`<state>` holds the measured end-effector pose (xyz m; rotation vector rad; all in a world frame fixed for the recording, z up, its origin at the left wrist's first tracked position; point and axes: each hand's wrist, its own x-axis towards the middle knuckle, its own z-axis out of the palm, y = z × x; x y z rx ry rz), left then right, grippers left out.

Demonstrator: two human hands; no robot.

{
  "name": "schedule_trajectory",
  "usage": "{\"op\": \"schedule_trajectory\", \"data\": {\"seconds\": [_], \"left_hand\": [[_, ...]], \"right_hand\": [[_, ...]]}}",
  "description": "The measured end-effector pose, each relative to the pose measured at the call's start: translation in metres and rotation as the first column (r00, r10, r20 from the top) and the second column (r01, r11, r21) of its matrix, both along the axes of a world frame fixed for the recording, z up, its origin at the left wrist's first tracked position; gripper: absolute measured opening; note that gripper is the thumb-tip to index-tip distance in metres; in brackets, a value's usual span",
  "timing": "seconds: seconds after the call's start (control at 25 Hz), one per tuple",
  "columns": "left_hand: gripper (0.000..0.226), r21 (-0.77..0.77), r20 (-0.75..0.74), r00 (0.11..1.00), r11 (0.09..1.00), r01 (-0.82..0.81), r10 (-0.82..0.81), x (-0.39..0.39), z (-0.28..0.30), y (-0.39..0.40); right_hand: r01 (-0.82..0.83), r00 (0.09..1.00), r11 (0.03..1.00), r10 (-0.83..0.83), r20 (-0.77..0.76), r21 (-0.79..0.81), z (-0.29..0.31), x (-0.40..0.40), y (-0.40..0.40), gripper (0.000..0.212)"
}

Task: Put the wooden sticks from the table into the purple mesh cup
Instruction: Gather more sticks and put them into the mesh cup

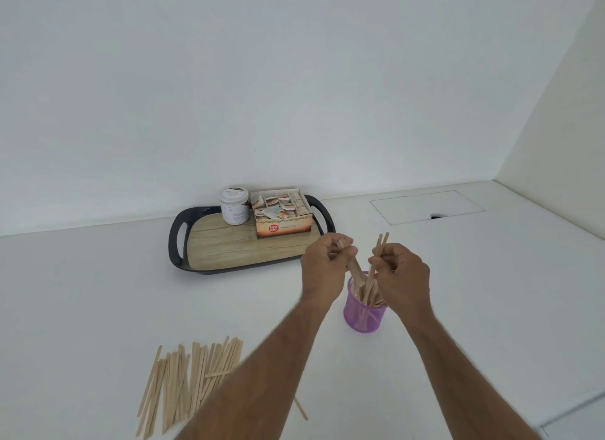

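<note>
A purple mesh cup stands on the white table and holds several wooden sticks. Just above its left rim, my left hand grips a bundle of wooden sticks whose lower ends reach into the cup. Over the cup's right side my right hand pinches a few thin sticks, their tops poking up above my fingers. A loose pile of wooden sticks lies on the table at the lower left, partly hidden by my left forearm.
A dark tray with a wood-look base sits behind the cup, carrying a white jar and an open box of tea sachets. A rectangular hatch outline marks the table at the back right. White walls close the back and right.
</note>
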<state>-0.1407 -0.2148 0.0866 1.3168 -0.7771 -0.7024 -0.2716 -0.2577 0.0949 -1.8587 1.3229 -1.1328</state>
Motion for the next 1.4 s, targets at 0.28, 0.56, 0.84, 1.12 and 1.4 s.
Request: {"op": "schedule_trajectory", "data": {"seconds": [0.28,0.56,0.84,1.12,1.4], "left_hand": [[0.015,0.12,0.181,0.98,0.991,0.06,-0.082,-0.021,-0.022,-0.01],[0.033,0.215,0.317,0.926,0.966,0.141,-0.205,-0.015,-0.026,-0.003],[0.017,0.228,0.329,0.942,0.974,-0.008,-0.069,0.021,-0.026,0.017],[0.023,0.598,0.535,0.81,0.785,-0.163,-0.24,0.088,-0.04,0.068],[0.04,0.898,0.392,0.587,0.433,-0.077,-0.708,0.122,-0.053,0.123]], "right_hand": [[0.022,0.992,0.998,-0.014,-0.127,0.062,-0.014,-0.01,-0.001,0.009],[0.072,0.976,0.997,-0.069,-0.208,0.004,-0.026,-0.011,-0.003,0.019],[-0.016,0.988,0.92,-0.045,-0.145,-0.391,-0.034,0.009,0.022,0.016],[-0.454,0.694,0.866,0.491,-0.527,0.21,-0.068,0.049,0.076,0.03],[-0.368,0.529,0.804,0.594,-0.607,0.467,-0.099,0.07,0.108,0.016]]}}
